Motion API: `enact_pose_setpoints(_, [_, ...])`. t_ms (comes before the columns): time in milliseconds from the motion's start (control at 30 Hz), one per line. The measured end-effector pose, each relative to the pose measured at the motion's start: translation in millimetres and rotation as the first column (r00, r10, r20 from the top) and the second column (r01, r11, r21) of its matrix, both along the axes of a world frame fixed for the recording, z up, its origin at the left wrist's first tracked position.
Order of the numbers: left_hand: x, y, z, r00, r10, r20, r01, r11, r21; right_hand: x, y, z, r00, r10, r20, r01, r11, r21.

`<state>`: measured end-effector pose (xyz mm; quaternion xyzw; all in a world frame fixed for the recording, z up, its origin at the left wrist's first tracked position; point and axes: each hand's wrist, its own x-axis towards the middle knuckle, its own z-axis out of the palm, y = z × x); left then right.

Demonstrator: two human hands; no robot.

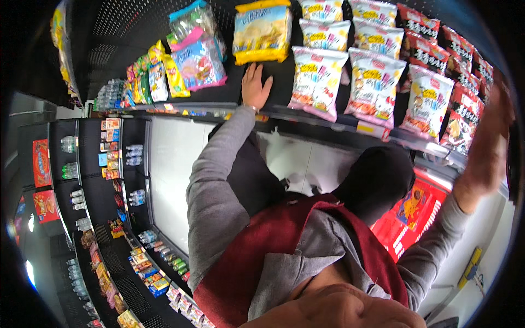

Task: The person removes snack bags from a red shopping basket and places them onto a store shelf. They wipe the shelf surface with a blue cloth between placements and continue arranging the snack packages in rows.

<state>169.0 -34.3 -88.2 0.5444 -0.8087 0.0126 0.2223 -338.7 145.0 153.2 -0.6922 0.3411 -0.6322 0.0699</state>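
Observation:
My left hand lies flat on the black shelf, fingers stretched out and holding nothing. Its fingertips are just below a yellow and blue snack pack. White and pink snack bags stand in rows right of that hand. At the far right, my right hand is raised beside the red and black snack bags. Motion blur and the dark rim hide its fingers, so whether it grips anything is unclear.
A red basket holding a colourful packet stands below the shelf at right. Left of my left hand are a pink and blue bag and several yellow and green packs. Shelving with bottles and boxes lines the left.

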Motion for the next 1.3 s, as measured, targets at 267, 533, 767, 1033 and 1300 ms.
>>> enact_pose_setpoints(267, [95.4, -10.9, 20.2, 0.918, -0.104, -0.383, 0.247, 0.905, 0.346, 273.9, -79.4, -94.5, 0.587, 0.578, 0.567, -0.79, 0.561, 0.247])
enact_pose_setpoints(533, [100.1, 85.9, 99.0, 0.893, -0.046, -0.447, 0.232, 0.899, 0.372, 282.6, -54.8, -150.2, 0.89, 0.421, 0.172, -0.362, 0.425, 0.83])
enact_pose_setpoints(767, [125.4, 57.9, 108.2, 0.891, -0.433, -0.137, 0.433, 0.719, 0.544, 299.1, -53.5, -208.4, 0.715, 0.6, 0.36, -0.436, -0.02, 0.899])
enact_pose_setpoints(1033, [122.1, 21.8, 99.7, 0.884, -0.464, 0.058, 0.438, 0.866, 0.243, 307.2, -13.6, -188.5, 0.796, 0.46, 0.393, -0.369, -0.147, 0.918])
enact_pose_setpoints(1300, [108.9, 44.4, 109.4, 0.891, -0.393, -0.226, 0.427, 0.896, 0.126, 331.6, 32.1, -159.7, 0.921, 0.376, 0.102, -0.152, 0.105, 0.983])
